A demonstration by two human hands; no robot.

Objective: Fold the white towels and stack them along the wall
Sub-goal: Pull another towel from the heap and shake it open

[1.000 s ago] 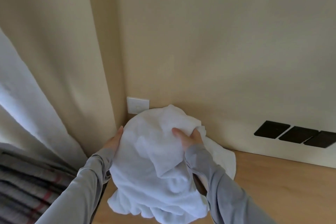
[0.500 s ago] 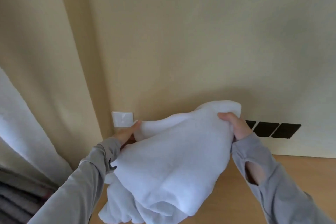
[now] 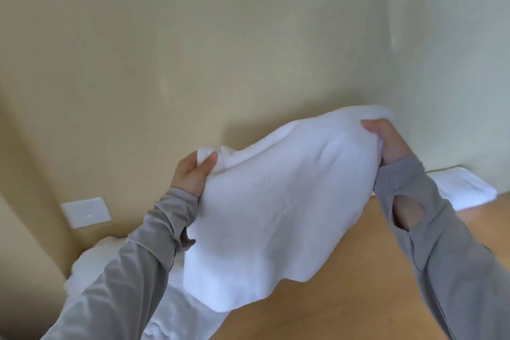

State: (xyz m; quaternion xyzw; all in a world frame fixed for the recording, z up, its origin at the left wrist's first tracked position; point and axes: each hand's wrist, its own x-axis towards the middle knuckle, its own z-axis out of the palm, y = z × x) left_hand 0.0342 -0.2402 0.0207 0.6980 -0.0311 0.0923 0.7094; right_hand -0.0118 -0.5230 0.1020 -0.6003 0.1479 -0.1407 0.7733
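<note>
Hands spread wider now, lifting the soft white terry towel [image 3: 276, 201] taut. Left hand [image 3: 190, 174] pinches one top corner and right hand [image 3: 386, 143] grips the other. Towel hangs below the fingers [image 3: 369, 125], above the wooden tabletop [image 3: 358, 284]. Light, limp, so best held by its corners.

This is a plain domestic-looking room, home or guest lodging; which of the two cannot be told. Cream-painted walls [image 3: 248, 50] meet in a corner at the right, a white wall plate [image 3: 86, 212] sits low on the wall, and a light wooden surface [image 3: 372, 284] runs along its foot. A folded white towel [image 3: 466, 189] lies there against the wall, and a heap of white towels [image 3: 91, 262] fills the left corner.
</note>
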